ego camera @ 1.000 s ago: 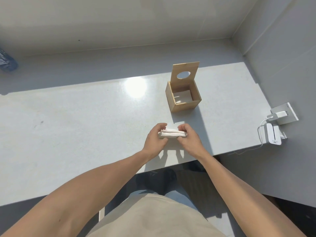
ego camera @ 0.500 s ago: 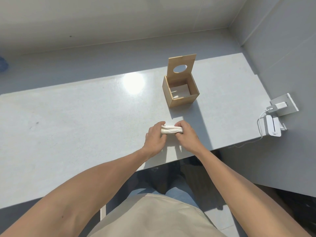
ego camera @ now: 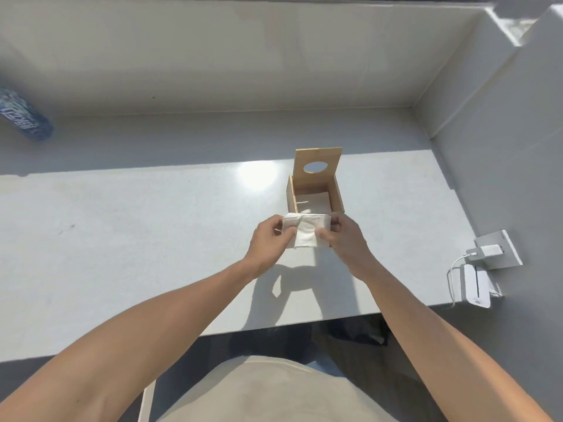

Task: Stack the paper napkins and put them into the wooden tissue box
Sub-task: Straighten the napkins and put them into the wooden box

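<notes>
Above white table (ego camera: 122, 239), just in front of open wooden tissue box (ego camera: 337, 199): napkin stack (ego camera: 306, 234) held off surface. Left hand (ego camera: 269, 242) and right hand (ego camera: 344, 239) pinch its 2 ends, thumbs on top. Box lid upright.

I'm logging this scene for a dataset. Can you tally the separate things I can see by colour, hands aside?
Wooden: 1, the tissue box
White: 3, the napkin stack, the charger plug, the white device
Blue: 1, the bottle
Total: 5
</notes>
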